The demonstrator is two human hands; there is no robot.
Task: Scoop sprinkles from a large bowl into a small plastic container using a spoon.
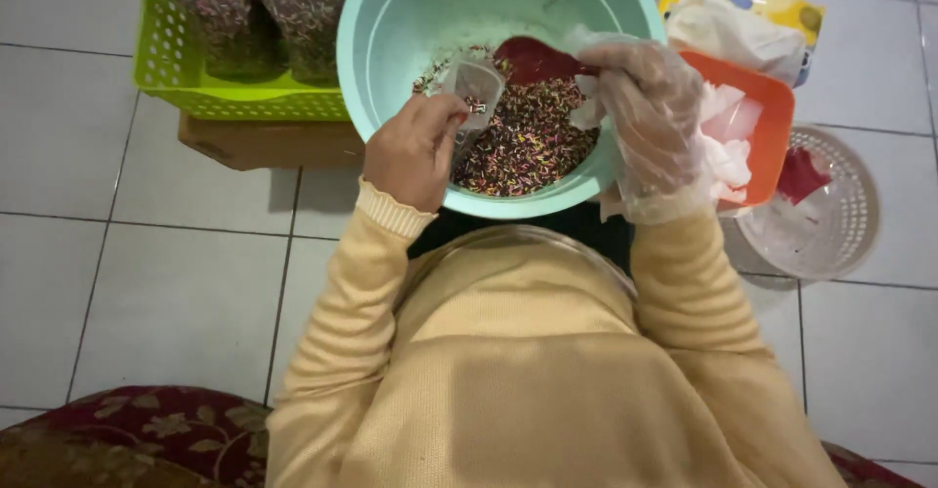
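**Small cup, loose sprinkles**

The left hand (415,151) pinches a small clear plastic cup (474,85) by its wall, tilted over the mint bowl (391,19). The gloved right hand (650,107) grips a dark red scoop (532,58) above the coloured sprinkles (528,141). The cup looks light, thin and crushable: best held gently at its sides. The sprinkles would spill easily.

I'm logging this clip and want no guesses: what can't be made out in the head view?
- Right hand: its grip on the dark red scoop is hidden by the crinkled plastic glove.
- Small clear container in the left hand: fill level unreadable.
- Bags in the green basket: tops cut off by the frame edge.
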